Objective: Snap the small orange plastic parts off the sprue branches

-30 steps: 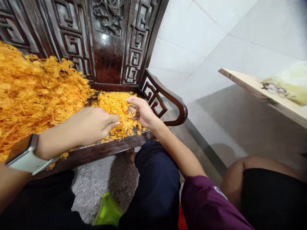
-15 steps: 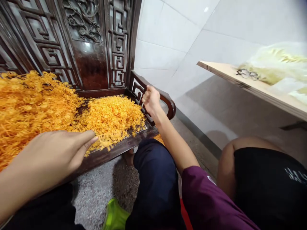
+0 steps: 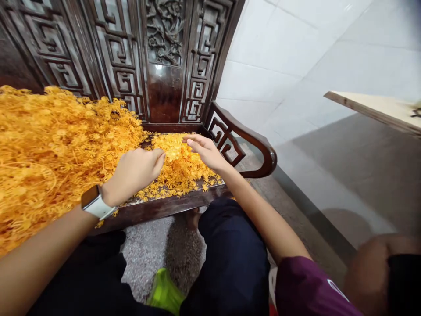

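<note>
A small heap of loose orange plastic pieces [image 3: 179, 169] lies on the seat of a dark carved wooden bench [image 3: 164, 206]. My left hand [image 3: 133, 173], with a white watch on its wrist, rests on the heap's left edge with fingers curled together; what they grip is hidden. My right hand [image 3: 204, 151], on an arm in a purple sleeve, hovers palm down over the heap's far side with fingers stretched out, holding nothing. A much bigger pile of tangled orange sprigs [image 3: 49, 145] fills the seat to the left.
The bench's curved armrest [image 3: 250, 140] stands just right of my right hand. Its carved backrest [image 3: 164, 57] rises behind. A pale wooden tabletop [image 3: 378, 109] juts in at right. Another person's bare knee [image 3: 378, 263] is at the lower right. A green shoe [image 3: 162, 289] rests on the grey floor.
My right hand, raised in a fist by the armrest half a second ago, has come back down open over the heap. My left hand has moved forward onto the heap.
</note>
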Motion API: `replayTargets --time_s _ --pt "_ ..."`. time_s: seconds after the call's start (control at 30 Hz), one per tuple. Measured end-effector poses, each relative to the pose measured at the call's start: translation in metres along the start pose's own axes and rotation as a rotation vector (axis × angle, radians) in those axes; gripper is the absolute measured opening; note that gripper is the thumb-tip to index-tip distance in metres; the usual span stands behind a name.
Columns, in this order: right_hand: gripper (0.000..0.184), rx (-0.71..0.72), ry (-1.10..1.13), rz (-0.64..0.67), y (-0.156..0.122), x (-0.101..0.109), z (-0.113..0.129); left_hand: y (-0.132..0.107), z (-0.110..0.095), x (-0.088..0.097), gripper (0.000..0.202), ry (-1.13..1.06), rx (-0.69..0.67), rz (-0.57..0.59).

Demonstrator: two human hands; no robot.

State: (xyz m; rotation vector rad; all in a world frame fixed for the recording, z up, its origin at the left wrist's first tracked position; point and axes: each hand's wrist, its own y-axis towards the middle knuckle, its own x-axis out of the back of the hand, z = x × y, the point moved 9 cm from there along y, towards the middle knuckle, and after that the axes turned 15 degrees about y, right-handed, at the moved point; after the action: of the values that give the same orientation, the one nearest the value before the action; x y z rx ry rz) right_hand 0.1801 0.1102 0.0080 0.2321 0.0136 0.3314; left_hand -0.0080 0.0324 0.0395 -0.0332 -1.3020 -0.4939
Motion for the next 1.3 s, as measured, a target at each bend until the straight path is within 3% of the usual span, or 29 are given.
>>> replayTargets --time_s 0.1,0.23,0.43,0.6,0.7,0.8,0.9,1.0,1.13,1.2,1.3 --pt "0.038 -0.078 0.220 0.042 -0.010 -0.026 0.001 0.004 0.001 -0.004 0.043 -0.076 -0.026 0.001" --pt "0.038 -0.177 0.383 0.094 -0.013 -0.045 0.001 0.004 0.002 -0.010 0.041 -0.085 -0.037 0.001" --pt "0.024 -0.321 0.544 0.194 -0.022 -0.062 -0.008 0.001 0.003 -0.013 0.046 -0.092 -0.020 0.012" --pt "0.014 -0.268 0.514 0.121 -0.022 -0.065 -0.004 0.000 0.002 -0.010 0.044 -0.177 -0.016 0.018" --pt "0.017 -0.275 0.508 0.081 -0.021 -0.067 -0.008 0.001 -0.002 -0.010 0.040 -0.392 -0.017 0.020" --pt "0.022 -0.337 0.610 0.065 -0.021 -0.071 -0.015 0.003 -0.004 -0.020 0.041 -0.824 0.040 0.050" --pt "0.017 -0.369 0.730 -0.015 -0.022 -0.067 -0.015 0.005 -0.003 -0.034 0.038 -1.104 0.094 0.078" --pt "0.007 -0.399 0.784 -0.064 -0.025 -0.066 -0.009 0.005 -0.006 -0.047 0.035 -1.191 0.113 0.171" --pt "0.027 -0.458 0.728 -0.082 -0.025 -0.064 -0.003 0.002 -0.028 -0.040 0.042 -1.246 -0.040 0.318" --pt "0.033 -0.409 0.671 -0.151 -0.016 -0.045 -0.004 -0.003 -0.037 -0.030 0.043 -1.305 -0.075 0.368" --pt "0.042 -0.251 0.587 -0.391 -0.006 0.013 -0.014 -0.018 -0.038 -0.023 0.038 -1.462 0.010 0.457"
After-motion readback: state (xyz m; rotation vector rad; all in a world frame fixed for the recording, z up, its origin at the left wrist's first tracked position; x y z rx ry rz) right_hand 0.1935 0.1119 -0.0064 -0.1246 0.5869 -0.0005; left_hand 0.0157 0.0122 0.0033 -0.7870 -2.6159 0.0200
